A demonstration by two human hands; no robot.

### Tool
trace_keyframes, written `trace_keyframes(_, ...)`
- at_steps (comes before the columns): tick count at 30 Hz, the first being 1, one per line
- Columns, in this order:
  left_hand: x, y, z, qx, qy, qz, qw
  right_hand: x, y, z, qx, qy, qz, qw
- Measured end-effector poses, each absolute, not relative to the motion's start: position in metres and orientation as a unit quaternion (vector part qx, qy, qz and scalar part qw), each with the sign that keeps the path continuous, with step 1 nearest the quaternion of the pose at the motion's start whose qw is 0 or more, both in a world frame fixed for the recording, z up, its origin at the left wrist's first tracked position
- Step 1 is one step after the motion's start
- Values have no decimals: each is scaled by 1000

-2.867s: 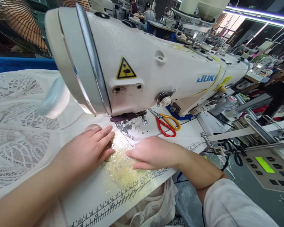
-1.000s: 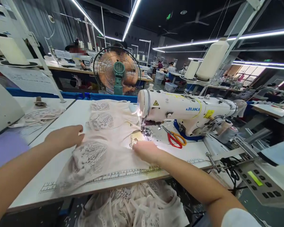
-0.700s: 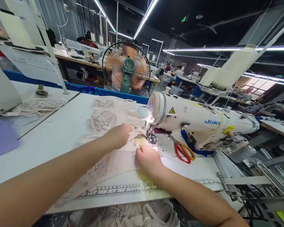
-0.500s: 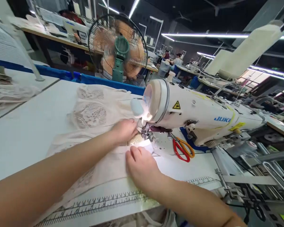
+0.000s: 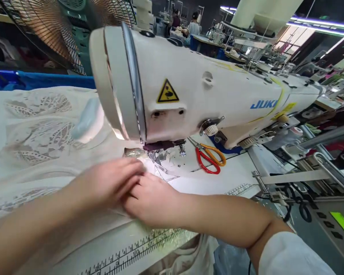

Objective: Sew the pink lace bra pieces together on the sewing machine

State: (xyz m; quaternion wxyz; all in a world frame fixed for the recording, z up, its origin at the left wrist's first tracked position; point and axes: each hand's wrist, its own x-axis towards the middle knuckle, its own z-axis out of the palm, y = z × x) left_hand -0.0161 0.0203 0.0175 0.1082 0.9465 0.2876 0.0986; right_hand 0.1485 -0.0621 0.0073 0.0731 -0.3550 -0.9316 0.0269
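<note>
In close now by the white sewing machine [image 5: 186, 84], left hand [image 5: 111, 179] against right hand [image 5: 153, 200] over pale lace fabric [image 5: 43, 135], can't tell whether clamped or loose!

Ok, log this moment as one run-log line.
left hand: blurred, against right hand | grips: hidden | lace fabric: spread left of sewing machine | scissors: untouched, right of both hands

Pretty clearly a garment sewing workshop; JUKI sewing machine [image 5: 200, 89] right up front, lacy white fabric [image 5: 46, 131] next to it; plus people [image 5: 194, 27] and more workstations [image 5: 218, 39] further back
</note>
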Motion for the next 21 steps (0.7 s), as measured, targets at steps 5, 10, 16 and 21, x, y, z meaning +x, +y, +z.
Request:
trace_keyframes(5,-28,-5,-14,953,249,161,65,162,-72,20,-327,-943,32,51)
trace_keyframes(10,-11,-5,-2,956,270,102,46,185,-86,21,-319,-944,-13,81)
trace_keyframes(16,-3,-2,6,958,275,82,24,199,-81,19,-322,-938,10,128)
trace_keyframes(21,-3,2,9,967,250,54,7,202,-85,27,-308,-947,37,77)
